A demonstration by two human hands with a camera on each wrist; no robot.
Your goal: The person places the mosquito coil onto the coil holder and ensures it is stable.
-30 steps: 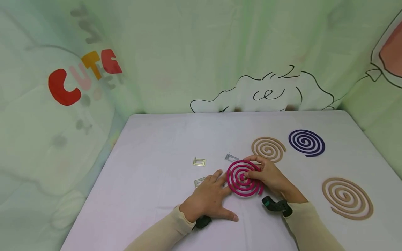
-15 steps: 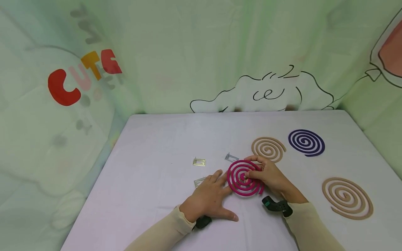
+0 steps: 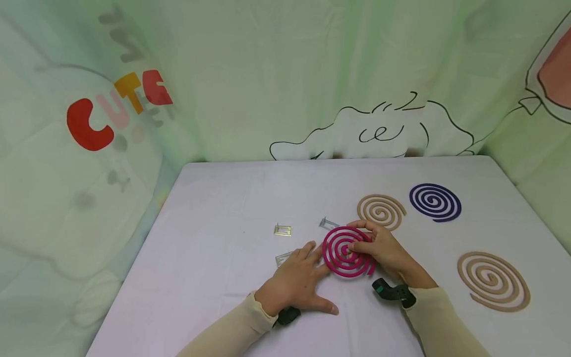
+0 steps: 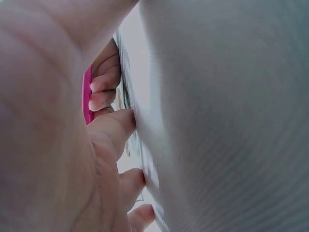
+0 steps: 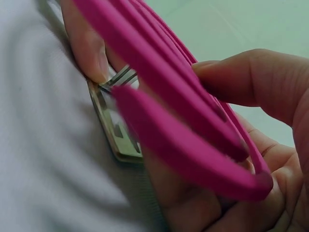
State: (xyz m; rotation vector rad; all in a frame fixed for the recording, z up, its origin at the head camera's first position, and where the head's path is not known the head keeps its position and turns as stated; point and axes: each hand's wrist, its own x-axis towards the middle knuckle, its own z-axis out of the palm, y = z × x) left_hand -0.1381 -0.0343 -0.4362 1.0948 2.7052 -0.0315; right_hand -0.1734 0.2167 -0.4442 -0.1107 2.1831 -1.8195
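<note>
A magenta spiral coil (image 3: pixel 334 263) is pinched near its centre between the thumb and fingers of my right hand (image 3: pixel 390 253), tilted above the white table. In the right wrist view the coil (image 5: pixel 193 164) hangs over a metal stand (image 5: pixel 129 151) on the cloth, and a fingertip touches the stand's edge. My left hand (image 3: pixel 296 282) lies spread on the table, its fingertips pressing the cloth beside the coil, the index partly behind it. A small metal stand (image 3: pixel 281 259) is partly covered by the left fingers. In the left wrist view the coil (image 4: pixel 86 96) shows edge-on.
A gold metal stand (image 3: pixel 283 230) and a silver one (image 3: pixel 329 224) lie beyond the hands. A tan spiral (image 3: pixel 362 210) is behind the right hand, a dark blue spiral (image 3: pixel 434 201) at the back right, and another tan spiral (image 3: pixel 492 281) at the right.
The magenta coil has shifted very slightly to the right and away from the body. Both hands have otherwise stayed in place.
</note>
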